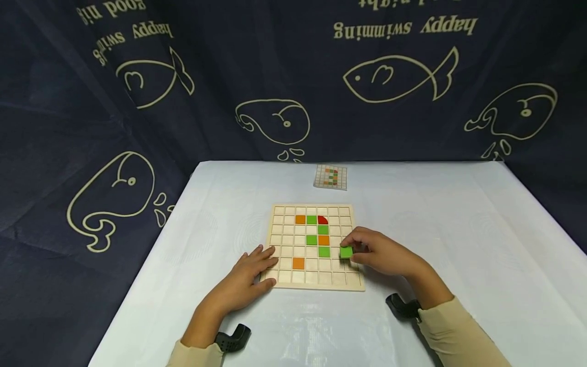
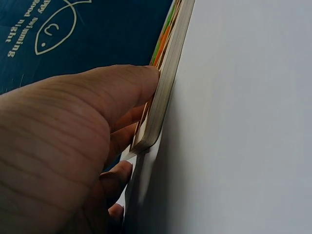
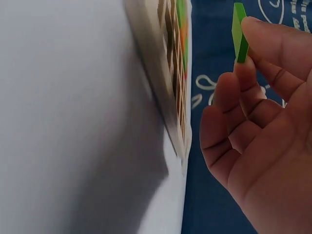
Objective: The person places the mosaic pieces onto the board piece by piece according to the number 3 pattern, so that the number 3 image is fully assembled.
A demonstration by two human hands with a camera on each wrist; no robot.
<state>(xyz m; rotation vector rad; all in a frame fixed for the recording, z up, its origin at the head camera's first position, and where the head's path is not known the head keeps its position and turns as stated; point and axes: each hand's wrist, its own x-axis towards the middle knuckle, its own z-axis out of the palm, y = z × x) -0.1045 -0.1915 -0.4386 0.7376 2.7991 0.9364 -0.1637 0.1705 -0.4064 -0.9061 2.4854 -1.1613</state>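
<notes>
A square wooden grid board (image 1: 284, 279) lies on the table with several orange and green tiles and one red rounded piece (image 1: 323, 220) in its cells. Between thumb and fingertip, my right hand (image 1: 382, 253) pinches a green square tile (image 1: 346, 253) over the board's right side. In the right wrist view the tile (image 3: 240, 33) is edge-on, raised off the board. My left hand (image 1: 245, 279) rests at the board's left edge, fingers spread, its thumb (image 2: 131, 87) touching the rim near a corner. A lone orange tile (image 1: 298, 263) sits in the lower left part of the grid.
Beyond the board, a small card (image 1: 330, 177) printed with a coloured grid pattern lies near the far edge of the white table (image 1: 220, 204). A dark curtain (image 1: 321, 132) with fish and whale drawings hangs behind. Black bands are on both wrists.
</notes>
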